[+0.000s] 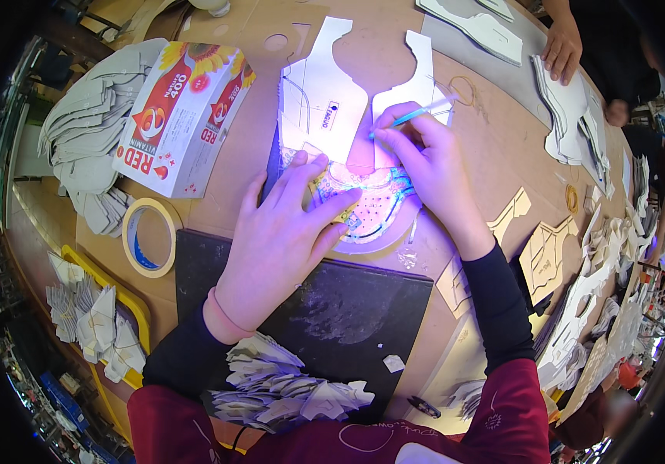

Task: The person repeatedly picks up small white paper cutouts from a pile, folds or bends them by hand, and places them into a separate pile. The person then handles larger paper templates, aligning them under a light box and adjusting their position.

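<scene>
My left hand (270, 243) lies with its fingers spread, pressing on a see-through template (363, 210) with yellow patches and small dots, lit by violet light. In my right hand (433, 166) is a slim light-blue pen (411, 116), pinched between thumb and fingers. Its lower end is close to the edge of a white cut piece, and I cannot tell whether it touches. Two arms of white curved sheet material, a left part (321, 93) with a small printed label and a right part (417, 81), reach away from the template. Where they meet is partly covered by the template and my hands.
A black board (348, 309) lies nearest me, bearing a pile of cut pieces (286, 387). Leftward are a tape roll (129, 240), a red-and-white box (166, 116), stacked grey-white pieces (96, 108) and a yellow tray (140, 305). Another person's hand (563, 50) rests near pieces far right.
</scene>
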Demonstrator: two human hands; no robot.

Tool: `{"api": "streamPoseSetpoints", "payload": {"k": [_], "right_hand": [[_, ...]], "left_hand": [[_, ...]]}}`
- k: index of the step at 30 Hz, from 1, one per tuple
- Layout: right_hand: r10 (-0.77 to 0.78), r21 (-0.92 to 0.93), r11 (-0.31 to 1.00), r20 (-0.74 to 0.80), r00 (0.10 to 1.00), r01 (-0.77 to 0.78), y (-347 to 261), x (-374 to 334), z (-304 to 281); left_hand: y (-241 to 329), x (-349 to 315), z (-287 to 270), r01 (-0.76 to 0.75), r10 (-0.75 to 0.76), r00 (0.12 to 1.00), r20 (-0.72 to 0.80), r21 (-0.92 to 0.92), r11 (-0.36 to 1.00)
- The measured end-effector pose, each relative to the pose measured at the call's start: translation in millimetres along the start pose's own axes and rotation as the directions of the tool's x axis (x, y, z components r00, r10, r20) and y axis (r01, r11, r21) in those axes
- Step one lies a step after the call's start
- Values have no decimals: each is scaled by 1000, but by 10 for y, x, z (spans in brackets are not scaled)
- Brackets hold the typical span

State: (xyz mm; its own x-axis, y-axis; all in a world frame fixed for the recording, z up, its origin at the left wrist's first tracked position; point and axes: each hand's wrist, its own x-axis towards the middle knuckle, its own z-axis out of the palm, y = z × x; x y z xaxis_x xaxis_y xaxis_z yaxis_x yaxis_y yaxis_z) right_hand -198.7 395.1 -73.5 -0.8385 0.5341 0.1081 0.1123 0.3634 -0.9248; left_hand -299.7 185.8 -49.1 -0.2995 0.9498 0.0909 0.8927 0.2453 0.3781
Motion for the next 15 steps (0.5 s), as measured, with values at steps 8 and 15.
{"api": "streamPoseSetpoints", "payload": {"k": [8, 15], "right_hand": [[-35, -39, 999, 16, 999, 36, 97, -22, -1], [-56, -185, 981, -32, 998, 49, 99, -22, 15]], "left_hand": [[7, -2, -12, 0, 0, 1000, 8, 16, 1000], [6, 1, -12, -6, 6, 1000, 1, 5, 1000]]}}
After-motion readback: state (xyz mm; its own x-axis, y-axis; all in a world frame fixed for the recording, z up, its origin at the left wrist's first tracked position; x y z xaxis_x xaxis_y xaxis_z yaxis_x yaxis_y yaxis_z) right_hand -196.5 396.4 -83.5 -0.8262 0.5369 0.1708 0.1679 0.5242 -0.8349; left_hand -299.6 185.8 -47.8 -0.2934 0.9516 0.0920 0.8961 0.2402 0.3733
